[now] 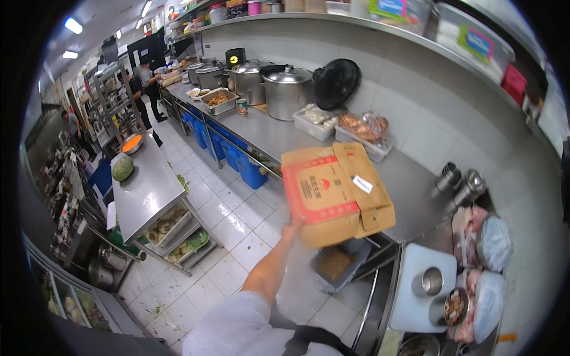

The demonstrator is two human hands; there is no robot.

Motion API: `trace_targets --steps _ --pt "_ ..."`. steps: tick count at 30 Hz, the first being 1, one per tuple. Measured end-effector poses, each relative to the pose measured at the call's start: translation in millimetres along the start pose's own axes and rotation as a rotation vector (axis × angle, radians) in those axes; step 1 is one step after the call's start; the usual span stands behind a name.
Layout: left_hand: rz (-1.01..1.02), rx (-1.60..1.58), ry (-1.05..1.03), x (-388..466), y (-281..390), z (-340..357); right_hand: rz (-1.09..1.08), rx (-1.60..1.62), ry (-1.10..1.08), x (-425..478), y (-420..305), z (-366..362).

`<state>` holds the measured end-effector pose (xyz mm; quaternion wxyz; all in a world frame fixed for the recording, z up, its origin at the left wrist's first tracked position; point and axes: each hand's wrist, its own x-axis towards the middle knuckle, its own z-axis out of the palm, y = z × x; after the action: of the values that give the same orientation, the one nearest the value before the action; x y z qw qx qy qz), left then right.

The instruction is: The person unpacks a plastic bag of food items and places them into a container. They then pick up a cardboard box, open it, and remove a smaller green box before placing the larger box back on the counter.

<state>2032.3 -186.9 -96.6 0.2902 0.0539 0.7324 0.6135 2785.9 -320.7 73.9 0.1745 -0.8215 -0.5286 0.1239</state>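
A brown cardboard box (320, 191) with red bands, printed writing and a white label is in front of me, slightly blurred. My left hand (292, 230) grips its near left edge, arm stretched out. Its folded flaps show on the right side; whether it holds anything cannot be told. Behind the box runs the long steel counter (401, 196), partly covered by it. Beneath the box, on the floor side, stands a grey bin (317, 267) with something brown inside. My right hand is out of view.
Lidded steel pots (287, 95), a black fan (337, 84) and plastic tubs (365, 138) line the counter. Blue bins (249, 169) stand underneath. At left is a steel table (147, 191) with a green squash (123, 168). A white cutting board (423, 262) lies at right. Several people work far back.
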Motion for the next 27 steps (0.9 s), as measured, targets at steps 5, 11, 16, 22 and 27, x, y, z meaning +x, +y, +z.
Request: trace_targets --steps 5,11,16,22,27 --pt "0.092 -0.196 -0.431 78.0 -18.9 0.9 -0.183 0.205 -0.178 40.6 -114.2 3.4" --pt "0.144 -0.283 -0.412 41.2 40.4 -52.7 -0.357 0.155 -0.494 24.5 -286.8 25.6" --pt "0.150 -0.304 -0.436 18.1 87.1 -249.2 -0.560 0.643 -0.910 -51.0 -470.3 53.6" --pt "0.226 -0.230 -0.299 -42.1 157.6 -412.6 -0.734 -0.678 -0.526 -12.8 -457.7 286.9" --pt "0.365 -0.171 -0.018 -39.0 154.5 -437.8 -0.934 -0.066 -1.051 7.0 -468.5 433.4"
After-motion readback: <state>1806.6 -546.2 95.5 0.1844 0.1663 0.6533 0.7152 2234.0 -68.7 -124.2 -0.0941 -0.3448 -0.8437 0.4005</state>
